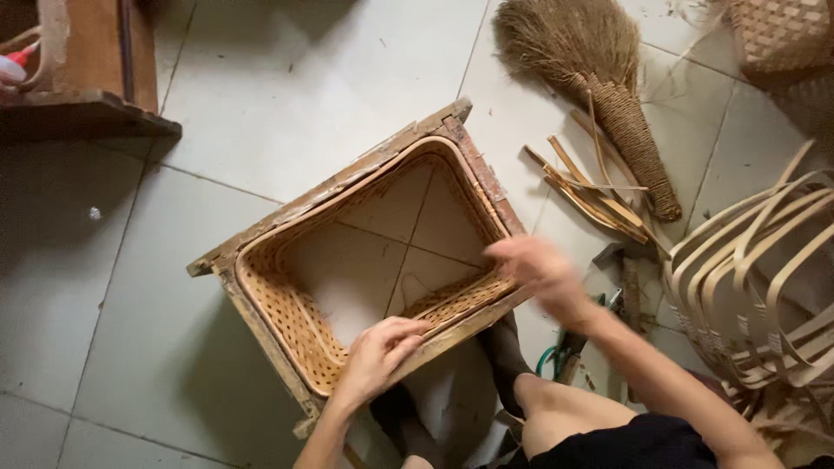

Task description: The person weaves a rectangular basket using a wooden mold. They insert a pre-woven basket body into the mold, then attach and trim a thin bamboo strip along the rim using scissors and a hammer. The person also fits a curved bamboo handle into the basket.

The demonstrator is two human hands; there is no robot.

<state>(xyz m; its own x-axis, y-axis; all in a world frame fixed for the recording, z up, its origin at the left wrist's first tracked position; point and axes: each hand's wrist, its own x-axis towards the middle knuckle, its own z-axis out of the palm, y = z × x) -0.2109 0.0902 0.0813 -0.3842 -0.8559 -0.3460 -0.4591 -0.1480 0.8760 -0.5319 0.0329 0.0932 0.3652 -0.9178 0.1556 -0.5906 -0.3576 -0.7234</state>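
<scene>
A wooden frame [330, 187] lies on the tiled floor [287, 78], tilted in the view, with a woven liner [287, 308] fitted inside it; the liner has no bottom, so the tiles show through. The left hand [378, 354] rests on the near rail of the frame, fingers curled over the liner's rim and pressing there. The right hand [534, 267] is at the right end of the same rail, by the near right corner; it is blurred, so I cannot tell whether it grips the rim or only touches it. The two hands are apart, one at each end of the near side.

Right of the frame lie loose strips [595, 195] (split and thin, in a small heap) and a broom [599, 78] with a bound handle. Further right stands a stack of bent hoops [756, 260]. A hammer [621, 269] lies just beyond the right wrist. At top left sits a wooden bench [87, 78].
</scene>
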